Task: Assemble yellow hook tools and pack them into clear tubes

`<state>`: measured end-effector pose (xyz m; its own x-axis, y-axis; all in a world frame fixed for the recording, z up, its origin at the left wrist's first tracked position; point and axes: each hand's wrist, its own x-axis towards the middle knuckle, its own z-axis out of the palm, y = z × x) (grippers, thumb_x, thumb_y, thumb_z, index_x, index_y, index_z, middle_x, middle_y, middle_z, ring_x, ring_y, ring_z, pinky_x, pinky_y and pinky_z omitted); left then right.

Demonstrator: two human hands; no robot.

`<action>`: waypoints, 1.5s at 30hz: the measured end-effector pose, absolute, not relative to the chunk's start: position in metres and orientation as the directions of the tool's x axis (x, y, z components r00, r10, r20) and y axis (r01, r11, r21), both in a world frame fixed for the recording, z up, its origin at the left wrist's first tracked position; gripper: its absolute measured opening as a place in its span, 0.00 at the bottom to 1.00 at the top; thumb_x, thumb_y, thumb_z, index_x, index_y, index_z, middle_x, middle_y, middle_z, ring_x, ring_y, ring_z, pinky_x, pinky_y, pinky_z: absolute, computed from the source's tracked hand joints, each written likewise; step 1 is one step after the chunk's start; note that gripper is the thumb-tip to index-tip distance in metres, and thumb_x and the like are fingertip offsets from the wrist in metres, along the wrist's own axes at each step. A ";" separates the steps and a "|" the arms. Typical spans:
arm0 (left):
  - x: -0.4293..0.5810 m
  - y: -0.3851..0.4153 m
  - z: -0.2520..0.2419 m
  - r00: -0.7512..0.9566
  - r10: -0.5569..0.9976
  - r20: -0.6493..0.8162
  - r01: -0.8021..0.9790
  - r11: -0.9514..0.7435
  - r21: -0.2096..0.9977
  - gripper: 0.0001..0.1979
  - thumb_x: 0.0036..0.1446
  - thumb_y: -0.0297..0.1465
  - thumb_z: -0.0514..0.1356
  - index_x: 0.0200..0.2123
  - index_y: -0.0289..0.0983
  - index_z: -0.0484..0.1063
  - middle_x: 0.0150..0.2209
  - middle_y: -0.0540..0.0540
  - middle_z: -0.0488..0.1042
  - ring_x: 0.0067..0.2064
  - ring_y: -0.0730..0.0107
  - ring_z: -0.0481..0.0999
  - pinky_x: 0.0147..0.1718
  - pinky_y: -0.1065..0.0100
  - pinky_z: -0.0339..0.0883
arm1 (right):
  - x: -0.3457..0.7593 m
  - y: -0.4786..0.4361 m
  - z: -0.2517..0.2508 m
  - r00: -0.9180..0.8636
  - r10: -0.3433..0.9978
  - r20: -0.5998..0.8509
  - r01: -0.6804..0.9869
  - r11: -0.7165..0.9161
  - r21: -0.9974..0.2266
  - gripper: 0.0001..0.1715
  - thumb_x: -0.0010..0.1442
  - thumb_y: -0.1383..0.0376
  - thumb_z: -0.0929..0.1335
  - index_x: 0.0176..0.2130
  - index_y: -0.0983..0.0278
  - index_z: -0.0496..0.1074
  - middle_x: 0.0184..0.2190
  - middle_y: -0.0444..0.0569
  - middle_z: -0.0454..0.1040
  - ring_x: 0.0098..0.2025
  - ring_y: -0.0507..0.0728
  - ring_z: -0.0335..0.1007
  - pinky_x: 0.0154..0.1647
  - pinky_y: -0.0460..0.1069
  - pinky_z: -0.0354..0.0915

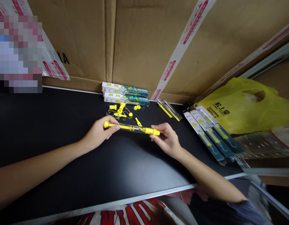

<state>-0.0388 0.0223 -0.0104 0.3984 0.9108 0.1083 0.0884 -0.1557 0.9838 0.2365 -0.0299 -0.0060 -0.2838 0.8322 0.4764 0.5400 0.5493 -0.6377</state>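
A long clear tube with yellow ends [132, 128] is held level above the black table [64, 134]. My left hand [99, 133] is closed round its left yellow end. My right hand [166, 139] pinches its right yellow cap. Just behind the tube lie several small yellow parts and thin wire hooks [121, 111]. A single yellow piece [138, 122] rests right behind the tube's middle.
Two teal-and-white boxes [125, 94] are stacked against the cardboard wall [139, 43]. Clear sleeves with yellow sticks [169, 110] lie to the right, then several teal packaged tools [212, 134]. A yellow plastic bag [243, 104] fills the right corner. The table's front edge [135, 200] runs near me.
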 end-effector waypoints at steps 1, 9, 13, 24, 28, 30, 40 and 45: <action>-0.039 0.022 -0.010 0.397 0.912 0.107 0.088 -0.153 0.984 0.09 0.55 0.37 0.60 0.31 0.36 0.66 0.19 0.57 0.61 0.17 0.80 0.59 0.18 0.75 0.54 | 0.237 -0.030 -0.006 -0.283 0.840 0.463 0.530 0.539 -0.655 0.15 0.62 0.59 0.67 0.47 0.61 0.65 0.26 0.45 0.71 0.22 0.52 0.68 0.22 0.47 0.65; -0.039 0.023 -0.009 0.417 0.902 0.110 0.098 -0.164 0.982 0.10 0.57 0.37 0.59 0.30 0.36 0.66 0.18 0.57 0.61 0.18 0.80 0.59 0.19 0.75 0.54 | 0.237 -0.025 0.002 -0.281 0.779 0.560 0.531 0.612 -0.585 0.15 0.57 0.59 0.71 0.43 0.62 0.71 0.22 0.41 0.69 0.19 0.50 0.61 0.22 0.47 0.62; -0.038 0.023 -0.009 0.407 0.907 0.104 0.097 -0.156 0.983 0.10 0.56 0.37 0.60 0.31 0.36 0.66 0.20 0.56 0.62 0.18 0.81 0.59 0.19 0.75 0.54 | 0.236 -0.021 0.006 -0.280 0.695 0.662 0.582 0.671 -0.459 0.14 0.55 0.59 0.73 0.41 0.61 0.74 0.30 0.48 0.70 0.32 0.56 0.67 0.32 0.53 0.67; -0.038 0.022 -0.009 0.396 0.911 0.112 0.087 -0.158 0.984 0.09 0.55 0.37 0.60 0.31 0.37 0.66 0.20 0.56 0.62 0.17 0.81 0.59 0.17 0.75 0.55 | 0.236 -0.027 -0.004 -0.329 0.745 0.580 0.573 0.646 -0.504 0.12 0.61 0.60 0.68 0.45 0.60 0.67 0.35 0.52 0.76 0.28 0.55 0.72 0.29 0.51 0.71; -0.038 0.022 -0.007 0.401 0.908 0.121 0.081 -0.166 0.983 0.10 0.55 0.37 0.60 0.30 0.36 0.66 0.19 0.57 0.62 0.17 0.81 0.59 0.17 0.75 0.55 | 0.238 -0.031 -0.010 -0.286 0.811 0.511 0.571 0.572 -0.589 0.16 0.62 0.59 0.67 0.49 0.61 0.65 0.29 0.47 0.74 0.23 0.52 0.70 0.24 0.48 0.68; -0.037 0.022 -0.007 0.399 0.909 0.119 0.085 -0.166 0.982 0.10 0.55 0.37 0.60 0.30 0.36 0.66 0.18 0.57 0.62 0.17 0.81 0.59 0.18 0.75 0.54 | 0.238 -0.031 -0.011 -0.269 0.818 0.509 0.575 0.560 -0.596 0.16 0.62 0.59 0.67 0.49 0.61 0.65 0.26 0.44 0.72 0.21 0.51 0.67 0.22 0.48 0.67; -0.040 0.024 -0.012 0.394 0.912 0.111 0.060 -0.146 0.988 0.12 0.57 0.40 0.59 0.33 0.37 0.67 0.15 0.59 0.58 0.17 0.79 0.60 0.22 0.72 0.60 | 0.238 -0.022 0.003 -0.248 0.814 0.524 0.441 0.577 -0.687 0.23 0.53 0.57 0.74 0.46 0.61 0.69 0.39 0.51 0.72 0.32 0.54 0.72 0.32 0.51 0.74; -0.039 0.024 -0.012 0.390 0.914 0.108 0.053 -0.140 0.989 0.12 0.56 0.40 0.60 0.33 0.37 0.67 0.15 0.59 0.58 0.16 0.79 0.60 0.23 0.72 0.63 | 0.239 -0.023 0.005 -0.254 0.827 0.501 0.454 0.559 -0.694 0.16 0.55 0.61 0.73 0.43 0.62 0.70 0.35 0.50 0.74 0.34 0.55 0.73 0.35 0.51 0.74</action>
<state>-0.0394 0.0239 -0.0123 0.3905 0.9142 0.1085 0.0529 -0.1399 0.9888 0.2388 -0.0226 0.0054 -0.2539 0.8275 0.5008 0.4540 0.5592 -0.6937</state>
